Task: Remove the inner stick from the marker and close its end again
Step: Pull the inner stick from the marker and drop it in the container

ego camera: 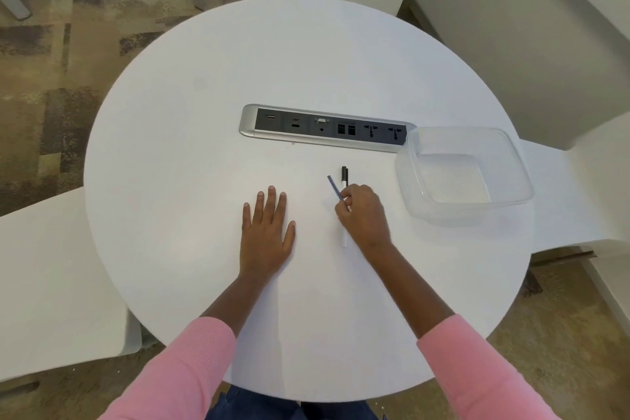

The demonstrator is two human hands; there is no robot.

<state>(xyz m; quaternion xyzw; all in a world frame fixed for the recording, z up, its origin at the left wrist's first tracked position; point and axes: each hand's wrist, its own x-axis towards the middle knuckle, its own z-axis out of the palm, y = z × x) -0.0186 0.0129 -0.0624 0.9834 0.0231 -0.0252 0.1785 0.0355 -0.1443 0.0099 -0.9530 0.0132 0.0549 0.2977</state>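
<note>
left hand point(266, 228) flat, fingers spread on bench point(204, 147) | right hand point(363, 215) pinching blue inner stick point(335, 189) — tilted, over white marker point(344, 208) lying on bench, black cap far end | clear plastic container point(463, 174) near right

I wear a pink top with long sleeves. The left sleeve point(191, 368) and the right sleeve point(477, 368) are the same soft pink, in a fine ribbed knit whose thin lines run along the arms. Both sleeves end partway up the forearms, each with a plain, even cuff edge, so the wrists and lower forearms are bare. The fabric widens toward the near edge of the view. My left hand point(266, 232) and right hand point(363, 215) are bare: five fingers each, with short, pale nails that show on the left hand. Dark blue trousers point(238, 409) show between the sleeves at the near edge.
</note>
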